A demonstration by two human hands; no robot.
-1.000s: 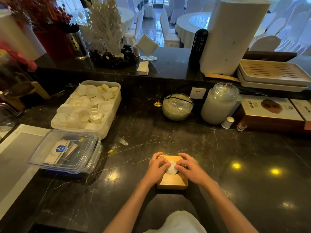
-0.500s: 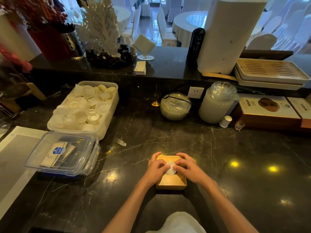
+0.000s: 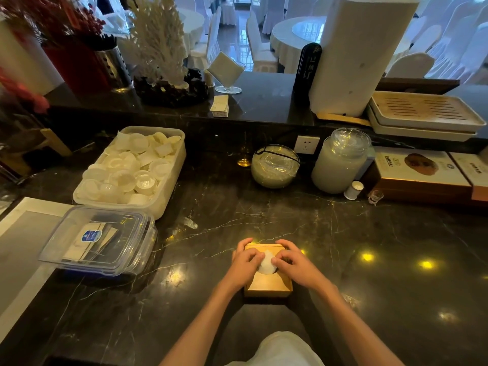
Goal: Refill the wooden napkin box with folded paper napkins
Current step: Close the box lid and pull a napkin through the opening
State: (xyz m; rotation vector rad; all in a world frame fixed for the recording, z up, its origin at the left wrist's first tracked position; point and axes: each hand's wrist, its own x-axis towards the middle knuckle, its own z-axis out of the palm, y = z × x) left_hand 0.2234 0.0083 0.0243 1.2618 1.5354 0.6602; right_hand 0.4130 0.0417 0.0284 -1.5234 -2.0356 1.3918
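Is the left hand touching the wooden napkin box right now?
Touching. The head view shows the left hand resting directly on top of the wooden napkin box, covering its left edge with no gap.

The worktop (image 3: 369, 260) is black stone with thin white veins and some yellow spots of reflected light. The napkin box (image 3: 268, 285) is light honey-coloured wood, and the napkin (image 3: 266, 264) in its round opening is white. The tub (image 3: 169, 191) near the left edge is white. The clear container (image 3: 126, 249) has a blue and white label (image 3: 90, 235).
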